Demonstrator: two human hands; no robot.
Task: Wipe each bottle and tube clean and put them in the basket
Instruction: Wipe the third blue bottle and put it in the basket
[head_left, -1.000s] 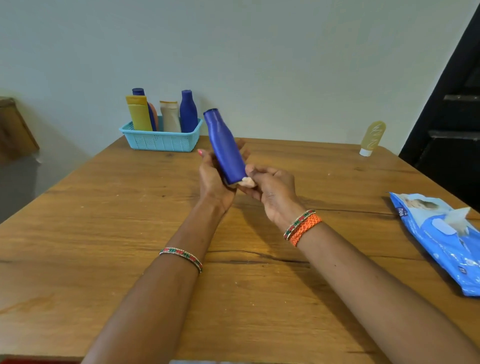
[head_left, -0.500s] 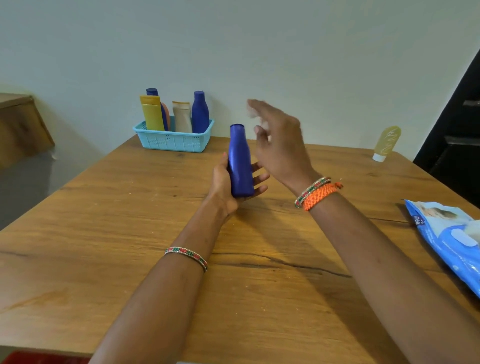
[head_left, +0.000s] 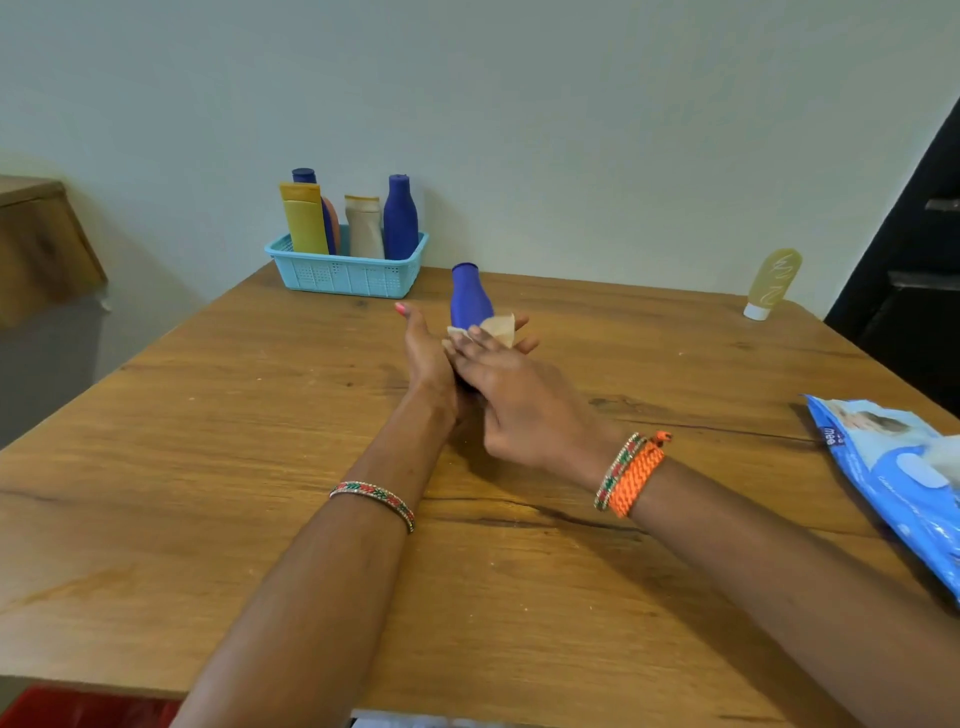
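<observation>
Wooden table (head_left: 260, 467) fills the view, bearing a turquoise basket (head_left: 347, 273) at its far edge against the wall, already holding several bottles and tubes upright. A blue wipes pack (head_left: 898, 483) lies at the right edge, and a yellow tube (head_left: 771, 283) stands cap-down at the far right corner, well apart from the basket, probably not yet cleaned.

Above the table's middle, the left hand (head_left: 426, 358) cradles a blue bottle (head_left: 470, 301) from beneath, its fingers curled round the lower body. The right hand (head_left: 511, 400) lies over the bottle with fingers nearly straight, pressing a crumpled wipe (head_left: 493, 328) against its side.

To do this well, I would drag the wipe along the full body while the left hand rolls the bottle, so no strip is missed, then finish at the cap.

Its long axis runs away from the person, tilted upward, the cap end pointing toward the far wall, just right of the basket.
</observation>
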